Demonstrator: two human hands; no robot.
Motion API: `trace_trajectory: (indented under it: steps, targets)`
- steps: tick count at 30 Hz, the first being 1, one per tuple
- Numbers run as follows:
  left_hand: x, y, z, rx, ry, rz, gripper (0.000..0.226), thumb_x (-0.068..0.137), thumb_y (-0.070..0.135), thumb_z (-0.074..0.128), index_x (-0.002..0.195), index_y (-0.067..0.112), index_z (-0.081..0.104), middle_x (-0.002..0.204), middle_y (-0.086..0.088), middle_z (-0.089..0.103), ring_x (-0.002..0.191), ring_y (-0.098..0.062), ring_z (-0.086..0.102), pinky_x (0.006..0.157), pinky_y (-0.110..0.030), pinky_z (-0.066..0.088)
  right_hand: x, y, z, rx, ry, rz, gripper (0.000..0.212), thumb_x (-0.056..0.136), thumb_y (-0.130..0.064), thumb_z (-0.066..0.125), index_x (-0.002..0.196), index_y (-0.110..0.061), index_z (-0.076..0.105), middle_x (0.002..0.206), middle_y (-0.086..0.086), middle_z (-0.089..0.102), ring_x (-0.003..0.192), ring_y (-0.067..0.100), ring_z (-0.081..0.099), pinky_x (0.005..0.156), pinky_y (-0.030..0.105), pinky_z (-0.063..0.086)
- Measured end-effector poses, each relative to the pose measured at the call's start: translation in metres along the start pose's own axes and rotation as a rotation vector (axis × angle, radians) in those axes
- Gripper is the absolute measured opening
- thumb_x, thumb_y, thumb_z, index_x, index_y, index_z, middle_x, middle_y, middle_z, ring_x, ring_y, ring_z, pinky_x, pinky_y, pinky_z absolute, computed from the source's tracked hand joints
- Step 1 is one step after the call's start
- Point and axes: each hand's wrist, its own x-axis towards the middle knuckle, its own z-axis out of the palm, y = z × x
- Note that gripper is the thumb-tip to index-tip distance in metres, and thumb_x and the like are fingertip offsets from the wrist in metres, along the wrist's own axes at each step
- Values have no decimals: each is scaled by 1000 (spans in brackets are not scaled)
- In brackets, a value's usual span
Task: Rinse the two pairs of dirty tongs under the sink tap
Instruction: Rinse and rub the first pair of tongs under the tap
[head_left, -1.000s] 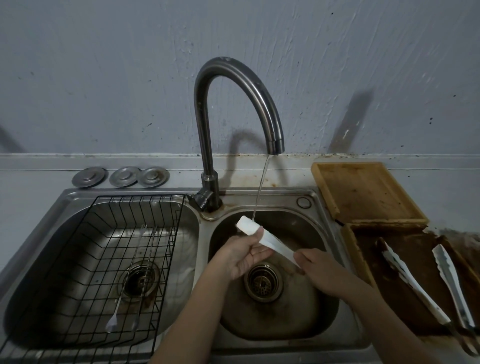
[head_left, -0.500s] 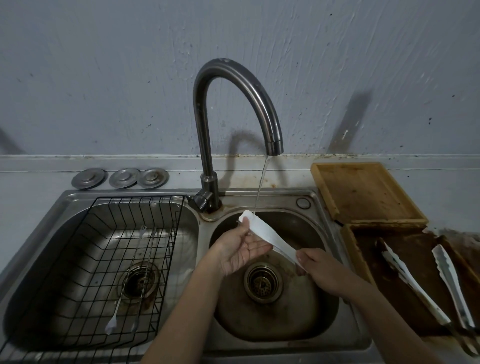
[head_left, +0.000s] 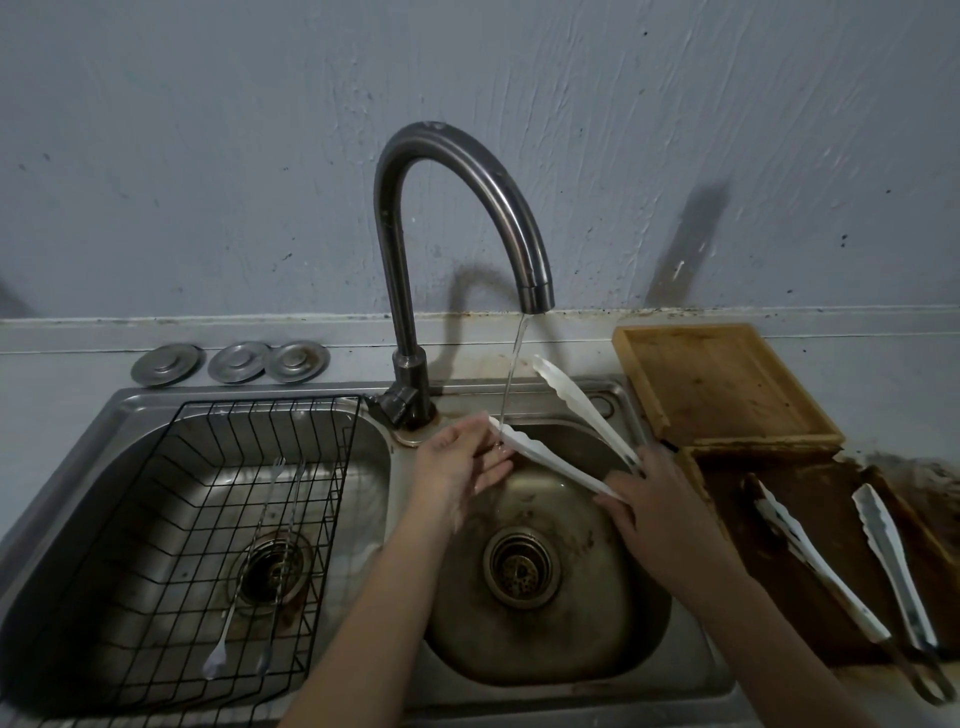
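Held tongs (head_left: 558, 447): white, arms spread in a V, over the round right basin (head_left: 613, 639) of the sink, below the tap (head_left: 457, 208). Lower arm tip sits directly under the thin water stream (head_left: 511, 379); the stream lands on it. Upper arm tip points up and back, just right of the stream, apart from it.

Right hand (head_left: 654, 509): fingers clenched around the hinge end of the held tongs, right of the stream, above the basin.

Left hand (head_left: 462, 462): palm open and fingers loose, cupped under and against the wet lower arm tip, just below the tap spout. Not gripping; touching from the side.

Second tongs (head_left: 852, 577): white arms, dark metal handle end, lying spread on a dark wooden tray (head_left: 727, 499) on the tabletop, well to the right of the tap. Tips point toward the wall.

Light wooden tray (head_left: 722, 384): behind the dark tray, right of the tap, against the wall side of the tabletop.

Drain (head_left: 521, 566): at the basin centre, below and forward of the tap spout.

Left basin: black wire rack (head_left: 208, 519) sits in it, left of the tap. Long thin utensils (head_left: 244, 587) lie on the rack; kind not clear.

Three round metal lids (head_left: 231, 362): on the tabletop left of the tap base, in a row along the wall.
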Motion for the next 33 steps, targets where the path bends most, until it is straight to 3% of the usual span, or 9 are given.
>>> trace_trajectory:
  steps: [4, 8, 13, 16, 20, 24, 29, 33]
  targets:
    - [-2, -7, 8, 27, 21, 7, 12, 88, 9, 61, 99, 6, 59, 75, -10, 70, 65, -18, 70, 59, -28, 61, 0, -6, 2, 5, -33, 60, 30, 92, -37, 45, 94, -13, 62, 128, 13, 41, 114, 25, 44, 89, 35, 45]
    - [-9, -12, 12, 57, -18, -24, 15, 82, -2, 64, 97, -1, 61, 84, -16, 67, 75, -21, 67, 58, -25, 59, 0, -7, 3, 34, -5, 84, 31, 87, -34, 47, 103, -15, 66, 133, 14, 41, 122, 28, 39, 92, 38, 44]
    - [-7, -4, 6, 17, -41, -38, 15, 94, 3, 43, 99, 0, 57, 91, -18, 69, 75, -25, 70, 56, -33, 60, -4, -4, 3, 338, 218, 35, 20, 79, -14, 71, 98, -17, 73, 113, 11, 55, 106, 22, 51, 83, 30, 46]
    - [-5, -3, 4, 60, 1, -5, 29, 101, 16, 33, 97, 2, 59, 92, -15, 70, 81, -29, 70, 59, -34, 60, -6, -4, 7, 293, 330, -77, 17, 75, -6, 74, 89, -14, 74, 100, 9, 60, 95, 12, 50, 77, 16, 36]
    - [-4, -2, 5, 157, 22, 12, 25, 96, 6, 38, 98, -1, 61, 91, -18, 70, 81, -29, 70, 59, -29, 59, -5, 1, 9, 398, 348, -13, 17, 77, -8, 73, 90, -17, 75, 98, 5, 61, 92, 13, 53, 73, 13, 36]
    - [-3, -2, 10, 170, 32, 2, 25, 87, -10, 45, 87, 4, 65, 84, -12, 72, 81, -29, 64, 64, -31, 50, -3, 4, 11, 418, 372, -30, 15, 73, -12, 75, 87, -17, 76, 92, -1, 57, 86, 12, 53, 74, -1, 35]
    - [-2, -7, 14, 193, 74, 72, 31, 74, -17, 57, 73, 12, 65, 55, 2, 70, 54, -12, 63, 44, -17, 49, -4, 5, 17, 483, 294, -17, 18, 71, -16, 77, 88, -24, 76, 86, -6, 52, 80, 6, 52, 67, 10, 40]
    - [-1, -8, 16, 234, 77, 147, 28, 72, -15, 61, 88, 7, 66, 73, -5, 73, 69, -18, 68, 60, -26, 56, -5, 5, 21, 584, 221, 17, 21, 72, -19, 77, 89, -31, 74, 81, -8, 54, 82, -3, 53, 64, 5, 40]
